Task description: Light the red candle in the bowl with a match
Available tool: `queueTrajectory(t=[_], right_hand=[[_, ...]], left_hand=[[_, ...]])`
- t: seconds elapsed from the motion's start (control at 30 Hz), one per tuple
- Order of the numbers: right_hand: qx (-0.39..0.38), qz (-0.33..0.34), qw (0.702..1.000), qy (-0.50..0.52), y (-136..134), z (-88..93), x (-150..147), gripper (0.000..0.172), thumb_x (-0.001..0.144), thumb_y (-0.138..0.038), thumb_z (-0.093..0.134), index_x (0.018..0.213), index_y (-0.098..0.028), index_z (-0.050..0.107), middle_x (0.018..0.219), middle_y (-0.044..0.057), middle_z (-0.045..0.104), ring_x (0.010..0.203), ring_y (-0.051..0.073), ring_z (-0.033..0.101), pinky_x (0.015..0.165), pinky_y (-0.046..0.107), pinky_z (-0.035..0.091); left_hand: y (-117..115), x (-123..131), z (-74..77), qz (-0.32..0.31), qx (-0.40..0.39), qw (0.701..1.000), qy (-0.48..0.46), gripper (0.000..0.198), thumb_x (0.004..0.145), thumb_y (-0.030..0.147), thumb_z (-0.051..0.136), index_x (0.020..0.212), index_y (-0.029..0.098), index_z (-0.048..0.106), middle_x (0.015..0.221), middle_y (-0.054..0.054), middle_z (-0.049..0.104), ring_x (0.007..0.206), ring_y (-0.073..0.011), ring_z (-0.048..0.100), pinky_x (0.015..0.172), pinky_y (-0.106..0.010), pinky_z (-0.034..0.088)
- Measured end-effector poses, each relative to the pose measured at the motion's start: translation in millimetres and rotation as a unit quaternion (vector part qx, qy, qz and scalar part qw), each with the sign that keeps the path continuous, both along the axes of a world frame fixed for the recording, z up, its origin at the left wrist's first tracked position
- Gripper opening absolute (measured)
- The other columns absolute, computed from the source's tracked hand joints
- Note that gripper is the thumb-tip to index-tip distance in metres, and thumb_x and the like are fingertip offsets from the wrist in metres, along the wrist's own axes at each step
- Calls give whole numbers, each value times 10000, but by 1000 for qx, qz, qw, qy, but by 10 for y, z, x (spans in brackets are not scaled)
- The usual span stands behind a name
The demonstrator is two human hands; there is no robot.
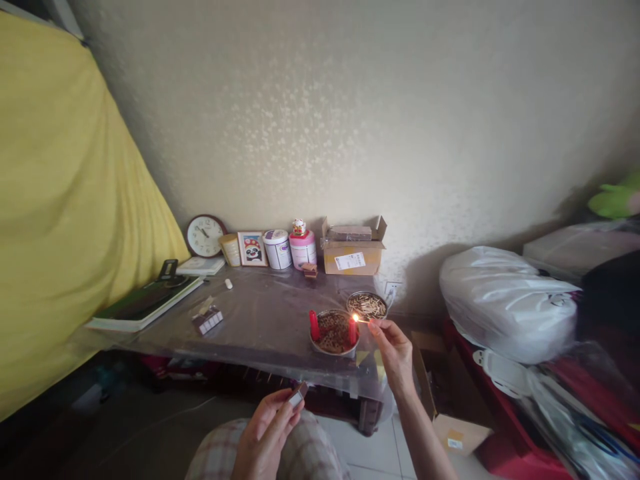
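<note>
My right hand [393, 348] pinches a burning match [363, 320] by its end, just right of the bowl. The flame is at the top of the right red candle [353, 331]; whether the wick itself burns I cannot tell. Another red candle [314, 325] stands at the left side of the same round bowl [334, 353], which has brown grainy stuff inside. Low in front of the table, my left hand [273, 427] is closed around a small matchbox [299, 395]. Behind the bowl, a round tin [385, 308] holds many matchsticks.
On the low table [260, 313] lie a pack of matchboxes [209, 320] and a green book [145, 300]. A clock [206, 235], canisters [277, 250] and a cardboard box [353, 260] line the wall. White plastic bags [505, 300] and an open carton [463, 433] crowd the right.
</note>
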State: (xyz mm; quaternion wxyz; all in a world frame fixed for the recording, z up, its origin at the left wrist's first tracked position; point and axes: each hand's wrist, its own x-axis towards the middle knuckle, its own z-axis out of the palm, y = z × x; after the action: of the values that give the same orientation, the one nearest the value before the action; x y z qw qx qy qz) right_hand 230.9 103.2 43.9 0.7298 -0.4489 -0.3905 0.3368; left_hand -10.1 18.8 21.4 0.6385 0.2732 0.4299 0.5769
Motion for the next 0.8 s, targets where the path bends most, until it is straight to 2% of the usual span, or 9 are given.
queueTrajectory(t=[0.3, 0.43, 0.8], right_hand=[[-20, -13, 999, -32, 125, -65, 1, 278, 704, -440, 740, 767, -171, 700, 737, 29, 681, 674, 157, 593, 651, 270, 474], [-25, -20, 998, -45, 160, -100, 0, 281, 712, -443, 727, 766, -169, 695, 719, 30, 677, 656, 161, 593, 637, 276, 474], [-16, -27, 996, -80, 185, -96, 6, 292, 695, -458, 729, 731, -171, 688, 704, 30, 678, 658, 166, 596, 635, 275, 484]], left_hand=[[37, -25, -46, 10, -5, 1000, 5, 340, 570, 427, 845, 827, 217, 773, 883, -74, 786, 910, -251, 708, 812, -308, 562], [51, -33, -70, 10, -12, 1000, -2, 330, 569, 423, 847, 818, 218, 774, 877, -72, 791, 900, -241, 714, 789, -274, 569], [4, 34, 21, 44, -11, 999, 1, 323, 554, 407, 856, 796, 209, 775, 840, -66, 793, 843, -218, 722, 747, -238, 575]])
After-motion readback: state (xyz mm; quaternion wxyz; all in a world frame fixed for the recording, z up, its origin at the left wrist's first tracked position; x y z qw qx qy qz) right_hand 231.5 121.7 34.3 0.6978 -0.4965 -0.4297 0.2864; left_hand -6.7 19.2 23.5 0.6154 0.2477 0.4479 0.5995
